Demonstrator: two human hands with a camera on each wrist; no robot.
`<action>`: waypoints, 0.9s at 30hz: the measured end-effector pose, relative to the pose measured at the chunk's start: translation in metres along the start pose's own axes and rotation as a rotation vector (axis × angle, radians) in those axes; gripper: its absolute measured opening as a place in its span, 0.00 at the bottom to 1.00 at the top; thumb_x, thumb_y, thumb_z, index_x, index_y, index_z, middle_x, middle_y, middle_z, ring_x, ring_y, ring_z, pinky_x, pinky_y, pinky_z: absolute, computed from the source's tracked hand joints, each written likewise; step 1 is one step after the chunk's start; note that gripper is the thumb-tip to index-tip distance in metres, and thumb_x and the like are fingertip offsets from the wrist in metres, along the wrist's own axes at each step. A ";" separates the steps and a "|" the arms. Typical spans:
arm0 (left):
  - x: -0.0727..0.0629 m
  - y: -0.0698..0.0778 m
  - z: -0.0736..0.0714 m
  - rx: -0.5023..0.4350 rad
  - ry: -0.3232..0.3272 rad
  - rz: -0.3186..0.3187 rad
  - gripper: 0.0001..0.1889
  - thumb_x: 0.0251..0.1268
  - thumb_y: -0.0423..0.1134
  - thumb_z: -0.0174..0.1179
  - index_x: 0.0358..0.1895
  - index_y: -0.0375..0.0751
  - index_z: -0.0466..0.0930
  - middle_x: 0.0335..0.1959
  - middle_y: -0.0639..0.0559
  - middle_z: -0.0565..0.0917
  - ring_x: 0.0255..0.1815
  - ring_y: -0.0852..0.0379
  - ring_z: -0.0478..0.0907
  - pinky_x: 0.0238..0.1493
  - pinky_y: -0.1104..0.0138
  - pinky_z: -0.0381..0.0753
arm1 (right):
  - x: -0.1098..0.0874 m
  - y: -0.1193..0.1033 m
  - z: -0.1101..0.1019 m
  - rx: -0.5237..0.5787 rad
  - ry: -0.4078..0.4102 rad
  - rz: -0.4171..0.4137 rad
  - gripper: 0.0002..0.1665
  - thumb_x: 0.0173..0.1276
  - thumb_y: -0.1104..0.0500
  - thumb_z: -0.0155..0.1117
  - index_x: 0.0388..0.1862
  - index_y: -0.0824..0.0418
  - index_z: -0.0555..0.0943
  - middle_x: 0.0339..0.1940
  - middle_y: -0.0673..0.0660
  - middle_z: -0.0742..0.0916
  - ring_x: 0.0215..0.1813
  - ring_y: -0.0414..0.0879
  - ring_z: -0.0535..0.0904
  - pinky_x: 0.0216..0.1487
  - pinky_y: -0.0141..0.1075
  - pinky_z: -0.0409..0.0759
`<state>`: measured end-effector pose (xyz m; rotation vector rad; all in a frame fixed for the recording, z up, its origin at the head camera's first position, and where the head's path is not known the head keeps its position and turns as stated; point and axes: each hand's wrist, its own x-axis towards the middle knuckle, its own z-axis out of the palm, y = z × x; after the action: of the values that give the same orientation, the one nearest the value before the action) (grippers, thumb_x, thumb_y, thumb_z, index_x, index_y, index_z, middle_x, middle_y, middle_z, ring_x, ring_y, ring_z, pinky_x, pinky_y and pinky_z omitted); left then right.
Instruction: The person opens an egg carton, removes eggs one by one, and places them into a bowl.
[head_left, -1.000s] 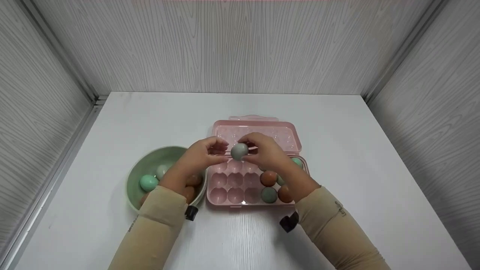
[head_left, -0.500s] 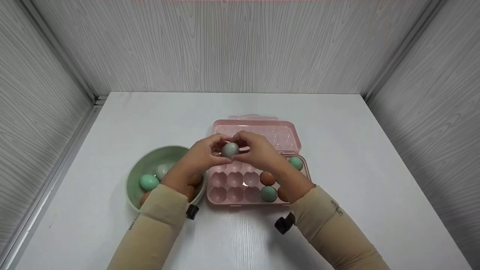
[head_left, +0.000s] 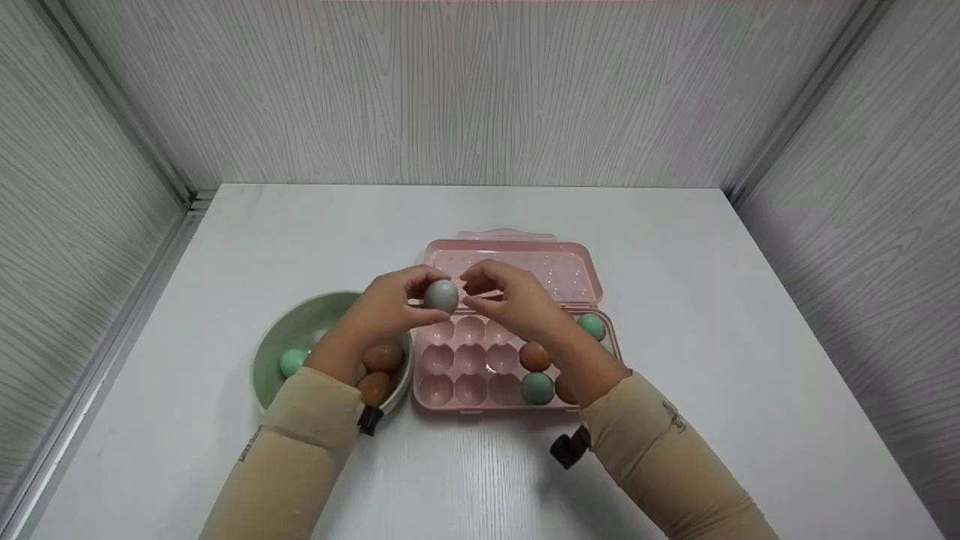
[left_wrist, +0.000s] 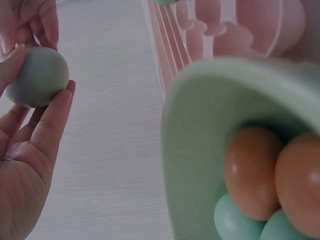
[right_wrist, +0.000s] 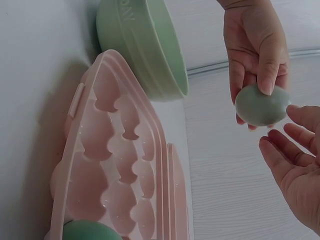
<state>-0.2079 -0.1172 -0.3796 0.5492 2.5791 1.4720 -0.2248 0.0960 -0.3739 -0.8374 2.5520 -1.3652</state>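
Observation:
My left hand (head_left: 390,304) pinches a pale grey-green egg (head_left: 441,297) between thumb and fingers, above the hinge side of a pink egg box (head_left: 470,411). In the left wrist view the thumb and fingers of the left hand (left_wrist: 30,165) curve round that egg (left_wrist: 40,77). My right hand (head_left: 517,300) holds nothing; its loosely bent fingers stop just right of the egg. From the right wrist view, the right hand's fingertips (right_wrist: 274,145) lie close beside the egg (right_wrist: 262,104). Brown and green eggs sit in the box's right-hand cups, partly hidden by the right forearm.
A green bowl (head_left: 262,352) stands left of the box, under my left forearm. In it lie brown eggs (head_left: 384,358) and green eggs (head_left: 292,363). The box's lid (head_left: 555,259) lies folded back, behind the cups. Wood-grain panels (head_left: 480,90) enclose the white table (head_left: 675,300).
The grey-green egg has passed from my right hand to my left, with both hands on it midway. The left hand has drawn slightly left with it; the right has let go.

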 end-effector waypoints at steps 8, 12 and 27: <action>-0.006 -0.009 -0.018 0.045 0.060 -0.075 0.24 0.49 0.45 0.69 0.51 0.48 0.74 0.48 0.52 0.77 0.53 0.54 0.74 0.51 0.59 0.74 | -0.003 0.011 -0.005 0.000 0.008 0.073 0.12 0.63 0.54 0.62 0.46 0.49 0.78 0.38 0.46 0.82 0.44 0.38 0.77 0.47 0.34 0.76; -0.009 -0.019 -0.029 0.069 0.083 -0.155 0.24 0.52 0.45 0.67 0.53 0.48 0.72 0.51 0.51 0.75 0.55 0.51 0.73 0.52 0.57 0.74 | -0.002 0.015 -0.009 -0.006 0.005 0.062 0.11 0.63 0.55 0.61 0.45 0.51 0.78 0.38 0.46 0.83 0.44 0.38 0.78 0.49 0.33 0.76; -0.023 -0.056 -0.063 0.087 0.129 -0.396 0.25 0.55 0.44 0.64 0.57 0.45 0.70 0.58 0.44 0.71 0.60 0.45 0.67 0.57 0.50 0.68 | -0.004 0.024 -0.014 -0.008 0.012 0.020 0.10 0.65 0.55 0.60 0.43 0.56 0.80 0.37 0.49 0.83 0.42 0.41 0.77 0.48 0.34 0.76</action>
<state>-0.2185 -0.2028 -0.3963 -0.0558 2.6534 1.3018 -0.2369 0.1191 -0.3855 -0.8057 2.5691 -1.3600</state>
